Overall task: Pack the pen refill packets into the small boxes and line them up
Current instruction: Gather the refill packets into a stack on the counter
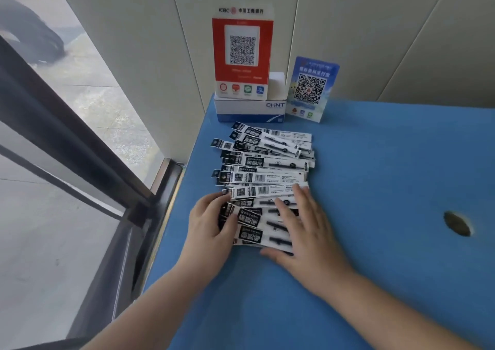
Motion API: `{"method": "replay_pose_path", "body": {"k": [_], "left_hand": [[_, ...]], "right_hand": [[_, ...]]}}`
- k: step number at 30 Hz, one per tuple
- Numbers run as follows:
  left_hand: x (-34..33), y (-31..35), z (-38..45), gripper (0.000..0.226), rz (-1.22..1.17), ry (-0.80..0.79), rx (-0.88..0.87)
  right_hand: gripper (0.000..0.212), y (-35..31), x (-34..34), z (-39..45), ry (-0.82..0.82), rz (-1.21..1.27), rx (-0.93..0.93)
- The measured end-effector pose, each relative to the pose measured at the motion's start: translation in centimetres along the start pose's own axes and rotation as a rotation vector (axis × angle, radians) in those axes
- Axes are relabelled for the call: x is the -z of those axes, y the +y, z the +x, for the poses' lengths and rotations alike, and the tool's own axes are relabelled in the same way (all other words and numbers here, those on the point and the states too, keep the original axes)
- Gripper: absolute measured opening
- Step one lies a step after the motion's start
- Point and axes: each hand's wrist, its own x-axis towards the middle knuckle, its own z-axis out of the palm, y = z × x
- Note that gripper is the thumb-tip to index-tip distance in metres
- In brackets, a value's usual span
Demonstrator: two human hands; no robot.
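The packets lie fanned in a loose pile near the desk's left edge; they look light, thin, glossy and likely to slide, so squaring them by their short ends seems best. The left hand pinches the near packets' end; the right hand presses flat, fingers straight. Open room lies right; a hole sits there.

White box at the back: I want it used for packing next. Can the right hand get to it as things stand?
Probably yes: the white box sits unobstructed beyond the packets, though the red sign stands on it.
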Motion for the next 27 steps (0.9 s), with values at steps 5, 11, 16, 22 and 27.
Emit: {"method": "replay_pose_path", "body": {"k": [5,11,16,22,27], "left_hand": [[2.1,-1.4,-0.2,0.063,0.117,-0.073,-0.151],[1.8,-2.7,-0.6,0.072,0.606,-0.284,-0.595],[1.3,-1.7,0.5,0.06,0.483,-0.222,-0.46],[1.1,-2.5,0.8,0.058,0.623,-0.239,-0.543],[0.6,-1.4,1.4,0.055,0.547,-0.201,-0.447]], "right_hand": [[0.106,0.3,0.3,-0.9,0.025,-0.005,-0.035],[0.09,0.1,0.3,-0.4,-0.031,-0.013,-0.012],[0.094,-0.4,0.4,0.7,0.029,0.124,-0.074],[0.094,0.7,0.1,0.1,0.007,0.088,-0.076],[0.098,0.7,0.2,1.5,0.049,0.085,-0.09]]}}
